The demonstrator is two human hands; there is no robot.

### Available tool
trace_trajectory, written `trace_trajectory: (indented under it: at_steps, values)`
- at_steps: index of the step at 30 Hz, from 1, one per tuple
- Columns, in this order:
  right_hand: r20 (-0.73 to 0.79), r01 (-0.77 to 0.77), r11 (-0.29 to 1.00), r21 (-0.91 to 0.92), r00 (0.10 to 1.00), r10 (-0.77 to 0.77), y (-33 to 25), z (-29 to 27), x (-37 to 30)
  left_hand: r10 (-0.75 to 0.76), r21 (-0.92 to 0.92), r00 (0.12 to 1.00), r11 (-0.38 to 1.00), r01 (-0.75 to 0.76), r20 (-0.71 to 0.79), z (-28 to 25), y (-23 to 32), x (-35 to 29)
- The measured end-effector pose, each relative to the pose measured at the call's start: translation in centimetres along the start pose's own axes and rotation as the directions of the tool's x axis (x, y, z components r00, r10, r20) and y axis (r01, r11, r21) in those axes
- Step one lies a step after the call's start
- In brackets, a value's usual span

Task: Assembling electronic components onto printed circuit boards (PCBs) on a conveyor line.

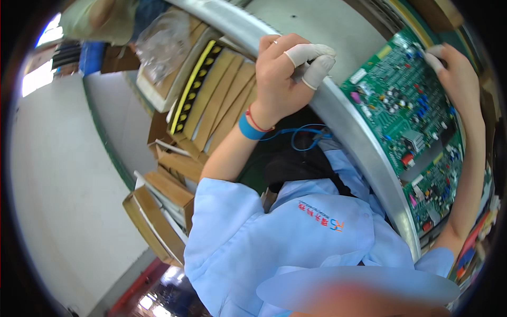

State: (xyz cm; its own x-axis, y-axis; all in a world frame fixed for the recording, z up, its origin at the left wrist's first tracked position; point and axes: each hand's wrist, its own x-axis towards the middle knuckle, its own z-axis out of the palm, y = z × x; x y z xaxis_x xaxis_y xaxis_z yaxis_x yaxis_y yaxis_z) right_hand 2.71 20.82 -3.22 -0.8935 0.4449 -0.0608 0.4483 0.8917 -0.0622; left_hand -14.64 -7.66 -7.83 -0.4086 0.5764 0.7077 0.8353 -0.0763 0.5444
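Note:
My left hand (289, 74) is raised over the metal rail, to the left of the circuit boards. Its thumb and forefinger, in white finger cots, are pinched together; whatever lies between them is too small to make out. A blue wrist strap (250, 127) with a coiled cord circles that wrist. At the far upper corner of a green circuit board (400, 94), fitted with many small parts, my right hand (455, 68) reaches in with its cot-covered fingertips close together. What they grip there is hidden. A second green circuit board (434, 186) lies nearer, partly behind my right forearm.
A curved metal rail (364, 134) runs between my body and the boards. To the left stand cardboard dividers in a box (224, 90), a clear plastic bag (165, 45) and more cartons (158, 206). Another person (100, 18) is at the upper left. Loose coloured parts (472, 248) sit at the lower right.

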Motion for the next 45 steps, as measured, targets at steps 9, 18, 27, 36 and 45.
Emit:
trace_trajectory:
  at_steps: [9, 18, 27, 36, 45]
  values:
    - [-0.174, -0.226, 0.915, 0.335, 0.939, 0.296, 12.5, -1.9, -15.7, -0.385, 0.735, 0.921, 0.608, 0.301, -0.059, -11.0, -17.7, -7.8]
    - [-0.425, -0.815, 0.546, 0.195, 0.432, 0.796, 24.3, 2.7, -38.7, -0.645, 0.993, 0.759, 0.118, -0.019, 0.091, -9.9, -22.2, -9.5]
    - [-0.445, -0.931, 0.359, -0.069, 0.351, 0.824, 26.4, 5.9, -44.2, -0.742, 0.963, 0.667, 0.223, 0.153, 0.066, -9.3, -23.9, -8.4]
    - [-0.612, -0.774, 0.633, 0.003, 0.499, 0.613, 33.8, 6.2, -41.8, -0.427, 0.645, 0.902, 0.671, 0.367, -0.07, -14.7, -21.4, -3.5]
    - [-0.519, -0.904, 0.427, -0.022, 0.376, 0.768, 34.6, 6.9, -43.2, -0.287, 0.223, 0.957, 0.931, 0.291, -0.049, -5.0, 0.7, 8.5]
